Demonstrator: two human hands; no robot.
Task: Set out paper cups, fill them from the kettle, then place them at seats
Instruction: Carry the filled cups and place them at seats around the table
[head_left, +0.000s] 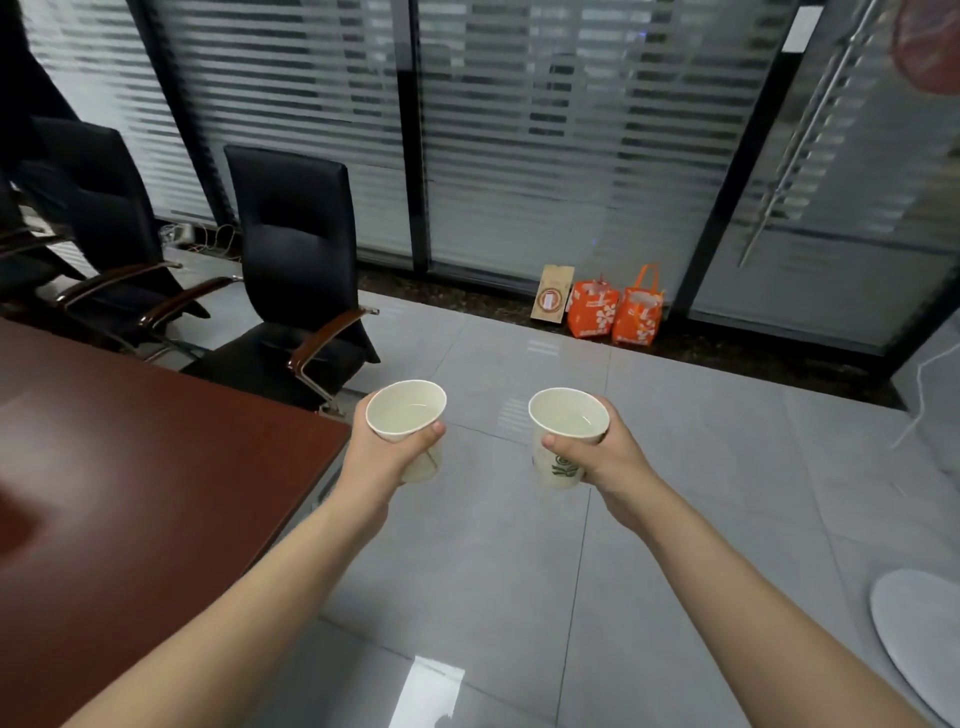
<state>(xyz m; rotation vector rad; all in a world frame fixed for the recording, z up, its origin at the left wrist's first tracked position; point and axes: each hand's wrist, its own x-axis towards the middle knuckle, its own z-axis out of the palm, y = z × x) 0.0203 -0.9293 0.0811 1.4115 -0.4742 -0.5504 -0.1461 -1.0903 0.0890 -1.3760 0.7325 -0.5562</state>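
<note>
2 filled paper cups held upright over the floor at frame centre: left hand (387, 457) grips left cup (408, 418), right hand (597, 452) grips right cup (566, 431). tabletop (156, 457) and chair (298, 270) lie left; left hand nearer.

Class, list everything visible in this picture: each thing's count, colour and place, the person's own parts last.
table: one, red-brown, left.
left cup: one, white, over the floor by the table corner, liquid inside.
right cup: one, white with green print, over the floor, liquid inside.
chairs: at least two, black, beyond the table.
orange bags: two, orange, floor by glass wall.
brown bag: one, brown, beside them.
white disc: one, floor, lower right.
left grip: one, hand round left cup.
right grip: one, hand round right cup.
</note>
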